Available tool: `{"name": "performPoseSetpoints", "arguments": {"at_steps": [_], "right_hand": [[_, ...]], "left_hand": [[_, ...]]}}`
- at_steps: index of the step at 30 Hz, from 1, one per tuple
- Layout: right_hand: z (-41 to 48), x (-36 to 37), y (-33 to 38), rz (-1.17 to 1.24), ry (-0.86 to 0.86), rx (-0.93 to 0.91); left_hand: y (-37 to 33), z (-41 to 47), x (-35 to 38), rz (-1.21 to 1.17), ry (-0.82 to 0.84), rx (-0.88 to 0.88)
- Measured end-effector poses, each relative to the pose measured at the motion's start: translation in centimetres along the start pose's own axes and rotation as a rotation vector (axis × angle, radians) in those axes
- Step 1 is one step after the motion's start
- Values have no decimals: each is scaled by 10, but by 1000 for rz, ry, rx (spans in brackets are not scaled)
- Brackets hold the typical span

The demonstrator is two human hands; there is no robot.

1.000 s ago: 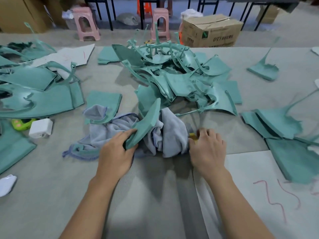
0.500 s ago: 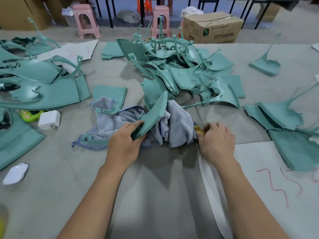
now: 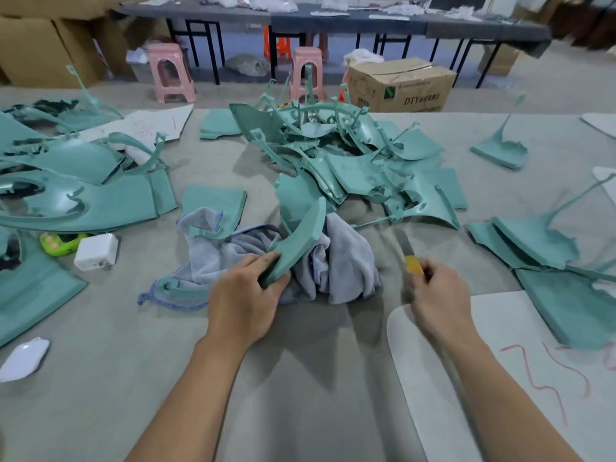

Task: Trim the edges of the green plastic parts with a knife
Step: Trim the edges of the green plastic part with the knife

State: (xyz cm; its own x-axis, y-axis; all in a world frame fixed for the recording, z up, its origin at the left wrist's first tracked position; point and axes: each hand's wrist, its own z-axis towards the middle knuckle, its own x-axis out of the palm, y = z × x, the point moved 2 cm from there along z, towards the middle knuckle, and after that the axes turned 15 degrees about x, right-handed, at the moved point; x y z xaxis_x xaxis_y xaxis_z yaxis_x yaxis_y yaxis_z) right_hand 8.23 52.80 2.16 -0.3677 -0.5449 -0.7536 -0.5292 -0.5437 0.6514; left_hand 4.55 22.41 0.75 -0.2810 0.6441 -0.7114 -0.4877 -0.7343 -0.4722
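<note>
The curved green part [image 3: 301, 241] leans on the grey cloth [image 3: 336, 261], its near end gripped in my left hand [image 3: 246, 303]. Right of the cloth, my right hand [image 3: 438, 296] pinches the yellow-handled knife [image 3: 409, 253], blade pointing away over bare worktop [image 3: 100, 345]. Beyond the cloth, past the green pile [image 3: 350, 161], a carton [image 3: 400, 86] reads "DTY".
</note>
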Motion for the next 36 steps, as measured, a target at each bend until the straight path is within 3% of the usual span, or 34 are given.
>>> {"name": "performPoseSetpoints", "arguments": {"at_steps": [2,5,8,11,21,26,32,36], "right_hand": [[-9,-6,1,201,-90,-26],[-30,-7,37,267,-105,-347],[-44,18,76,458,105,-512],[-48,44,90,661,340,-470],[-27,52,84,856,598,-301],[-22,57,85,833,621,-253],[-15,51,81,982,933,-43],[-8,50,76,1062,1021,81]], "left_hand": [[-1,2,-2,57,-93,38],[-2,7,2,97,-164,140],[-15,9,10,32,-82,200],[-25,8,10,64,-86,264],[-41,6,22,147,-28,229],[-46,14,23,-10,-76,154],[-42,15,17,-154,-155,274],[-40,15,20,-140,-107,328]]}}
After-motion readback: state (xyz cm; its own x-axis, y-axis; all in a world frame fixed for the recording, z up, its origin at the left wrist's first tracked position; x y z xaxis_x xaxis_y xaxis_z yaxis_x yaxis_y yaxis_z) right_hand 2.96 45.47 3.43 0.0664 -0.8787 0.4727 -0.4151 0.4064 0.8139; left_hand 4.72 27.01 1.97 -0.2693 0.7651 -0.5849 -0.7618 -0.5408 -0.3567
